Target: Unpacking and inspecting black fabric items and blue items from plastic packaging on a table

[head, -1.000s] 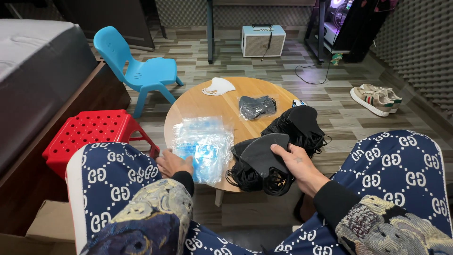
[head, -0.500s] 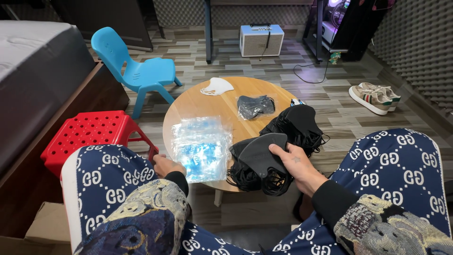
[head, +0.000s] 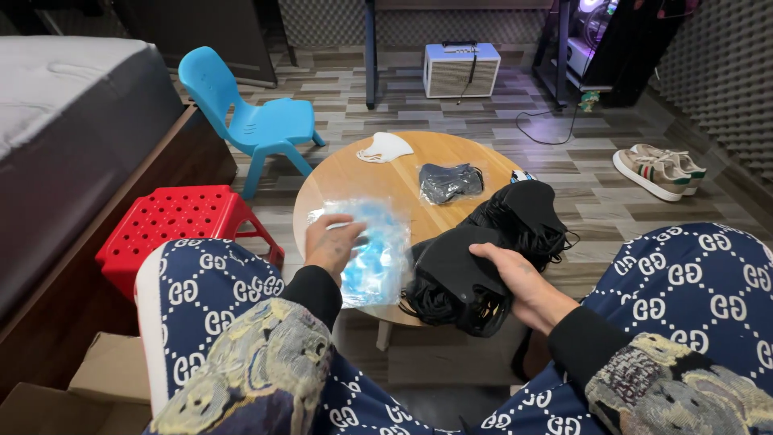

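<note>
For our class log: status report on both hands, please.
Left hand on clear bag of blue masks. Right hand gripping black mask atop pile. Nothing in the way.

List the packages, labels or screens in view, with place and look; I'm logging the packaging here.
Clear plastic bag of blue masks: near edge of the round wooden table, under the left hand; soft, rectangular, see-through.
Small clear bag of dark masks: table middle, crumpled, apart from the loose black masks that the right hand holds.
Cardboard box: floor, bottom left; brown, flaps open.
Lit screen: top right, pink-blue glow, mostly hidden.
</note>
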